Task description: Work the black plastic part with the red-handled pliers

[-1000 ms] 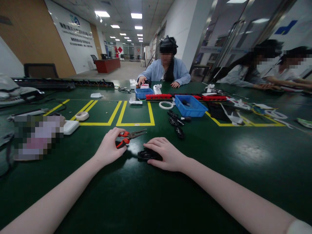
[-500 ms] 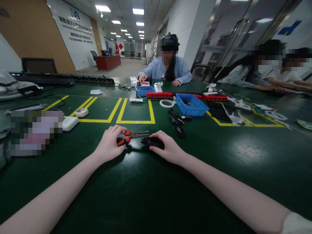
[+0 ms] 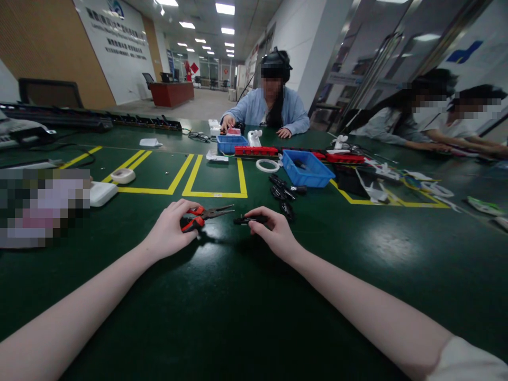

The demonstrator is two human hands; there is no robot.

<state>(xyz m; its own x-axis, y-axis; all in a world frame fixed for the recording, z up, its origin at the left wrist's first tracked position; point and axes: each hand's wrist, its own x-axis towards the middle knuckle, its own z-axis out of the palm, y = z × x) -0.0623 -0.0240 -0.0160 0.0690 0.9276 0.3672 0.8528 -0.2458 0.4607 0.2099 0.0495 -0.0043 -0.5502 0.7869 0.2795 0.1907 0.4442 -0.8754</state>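
Head view: green tabletop [image 3: 222, 317] runs wide between the two forearms and on past the right forearm; its near edge is out of frame. Yellow tape lines [image 3: 214, 196] mark the surface just beyond the hands. Limits on the left side: a white box [image 3: 103, 194] and a tape roll [image 3: 123, 180], both well apart from the left hand [image 3: 170, 230]. Limits ahead on the right: a loose cluster of black cables [image 3: 282, 188], its near end close beyond the right hand [image 3: 275, 233], then a blue bin [image 3: 313, 180] behind the cluster. Left hand: fingers curled, thumb and fingers gripping the red-handled pliers [image 3: 204, 214] by the grips; plier jaws slightly parted, pointing right. Right hand: thumb and fingers pinched together on a black bundle [image 3: 246, 219], much of it hidden by the fingers; cannot tell whether its underside meets the table. Bundle pokes out leftward from the fingertips, toward the left hand. Plier tips sit near the bundle's left end, a small gap between, no contact. A person [image 3: 291, 114] in a light blue top sits across the table, well beyond both hands.
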